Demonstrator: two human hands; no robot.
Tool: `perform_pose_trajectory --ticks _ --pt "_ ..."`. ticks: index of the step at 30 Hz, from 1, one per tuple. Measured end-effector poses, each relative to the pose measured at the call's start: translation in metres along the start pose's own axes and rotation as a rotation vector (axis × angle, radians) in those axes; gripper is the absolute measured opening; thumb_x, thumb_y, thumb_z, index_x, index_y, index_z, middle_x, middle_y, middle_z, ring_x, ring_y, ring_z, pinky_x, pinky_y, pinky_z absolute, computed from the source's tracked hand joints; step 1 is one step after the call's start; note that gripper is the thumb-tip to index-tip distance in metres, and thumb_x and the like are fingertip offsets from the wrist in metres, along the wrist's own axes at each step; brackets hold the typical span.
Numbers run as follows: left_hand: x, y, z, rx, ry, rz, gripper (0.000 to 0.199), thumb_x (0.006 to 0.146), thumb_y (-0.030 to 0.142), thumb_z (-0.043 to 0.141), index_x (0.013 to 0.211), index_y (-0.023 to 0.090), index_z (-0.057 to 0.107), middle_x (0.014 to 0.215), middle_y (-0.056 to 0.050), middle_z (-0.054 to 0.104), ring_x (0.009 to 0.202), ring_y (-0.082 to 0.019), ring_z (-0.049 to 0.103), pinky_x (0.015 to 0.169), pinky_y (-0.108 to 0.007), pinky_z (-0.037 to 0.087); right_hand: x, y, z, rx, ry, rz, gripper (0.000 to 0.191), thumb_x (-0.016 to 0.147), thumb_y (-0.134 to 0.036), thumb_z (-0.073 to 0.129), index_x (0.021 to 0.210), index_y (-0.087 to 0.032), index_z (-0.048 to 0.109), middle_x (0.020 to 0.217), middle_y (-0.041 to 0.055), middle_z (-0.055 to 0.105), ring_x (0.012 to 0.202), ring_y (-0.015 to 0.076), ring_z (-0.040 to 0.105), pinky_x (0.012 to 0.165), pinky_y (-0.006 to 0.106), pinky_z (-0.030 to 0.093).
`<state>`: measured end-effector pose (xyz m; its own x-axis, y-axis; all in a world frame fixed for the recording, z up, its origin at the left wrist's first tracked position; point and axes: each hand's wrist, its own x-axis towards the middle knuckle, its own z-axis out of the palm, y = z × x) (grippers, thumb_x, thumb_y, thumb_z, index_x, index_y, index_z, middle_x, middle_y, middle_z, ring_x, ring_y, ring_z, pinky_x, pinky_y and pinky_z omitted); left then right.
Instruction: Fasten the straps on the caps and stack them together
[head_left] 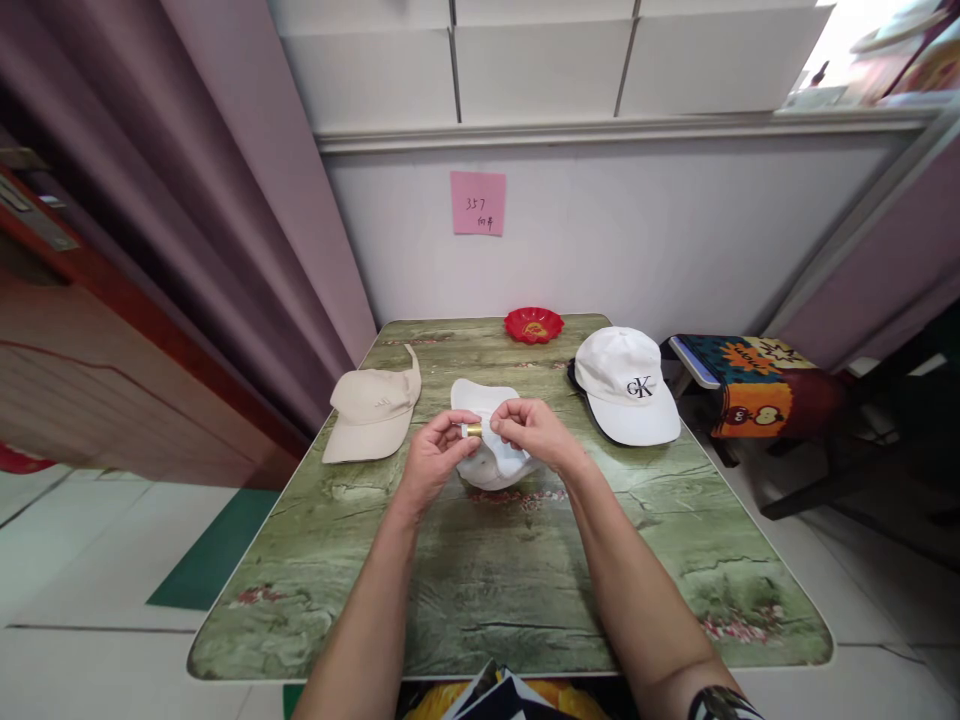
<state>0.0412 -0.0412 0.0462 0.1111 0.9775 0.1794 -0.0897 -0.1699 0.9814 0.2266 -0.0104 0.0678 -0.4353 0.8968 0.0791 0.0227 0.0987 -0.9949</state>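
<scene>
White cap point(487, 471) (gold-coloured clasp point(473, 430)) over green table point(510, 600)

Both hands, left point(435, 450) and right point(536, 432), are bare, as are the left forearm point(379, 590) and the right forearm point(630, 570). A short sleeve point(724, 703) ends near the right elbow; it is dark with white stripes and a patterned edge, its detail too small to tell. The garment point(499, 698) at lower centre combines yellow side areas with angular dark and white bands.

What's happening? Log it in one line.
left hand: holds gold-coloured piece; right hand: closed, at middle cap; left: beige cap; right: white GK cap; behind: red dish
</scene>
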Motion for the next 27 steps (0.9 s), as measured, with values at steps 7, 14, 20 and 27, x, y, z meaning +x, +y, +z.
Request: perform_pose_trajectory --ticks 7,14,20,27 --pt "0.003 0.002 0.002 0.01 0.065 -0.022 0.034 0.068 0.026 0.08 0.099 0.015 0.069 0.083 -0.003 0.071 0.069 -0.012 0.062 0.065 -0.022 0.048 0.002 0.004 -0.003 0.096 -0.015 0.022 0.03 0.08 -0.045 0.065 0.079 -0.016 0.063 0.063 -0.0016 0.059 0.053 0.0096 0.05 0.054 0.022 0.039" --pt "0.005 0.01 -0.001 0.024 0.126 -0.024 0.034 0.066 0.027 0.082 0.095 0.015 0.071 0.079 -0.001 0.07 0.064 -0.011 0.06 0.064 -0.022 0.048 -0.002 0.007 -0.02 0.056 -0.105 0.041 0.041 0.086 -0.055 0.058 0.082 -0.014 0.066 0.07 0.0036 0.067 0.063 0.0132 0.058 0.063 0.025 0.044" --pt "0.005 0.01 0.001 0.032 0.05 -0.058 0.036 0.065 0.028 0.082 0.097 0.015 0.07 0.082 -0.003 0.07 0.069 -0.012 0.062 0.066 -0.022 0.049 0.001 0.01 -0.014 0.033 -0.105 0.029 0.028 0.077 -0.042 0.067 0.079 -0.015 0.063 0.058 -0.0035 0.055 0.053 0.0092 0.047 0.054 0.022 0.036" --pt "0.004 0.007 0.003 0.041 0.017 -0.045 0.035 0.067 0.028 0.082 0.098 0.016 0.07 0.086 -0.003 0.069 0.071 -0.012 0.061 0.066 -0.022 0.048 0.001 0.006 -0.011 -0.019 -0.052 0.01 0.022 0.077 -0.037 0.064 0.075 -0.015 0.063 0.056 -0.0059 0.047 0.053 0.0083 0.039 0.051 0.022 0.028"
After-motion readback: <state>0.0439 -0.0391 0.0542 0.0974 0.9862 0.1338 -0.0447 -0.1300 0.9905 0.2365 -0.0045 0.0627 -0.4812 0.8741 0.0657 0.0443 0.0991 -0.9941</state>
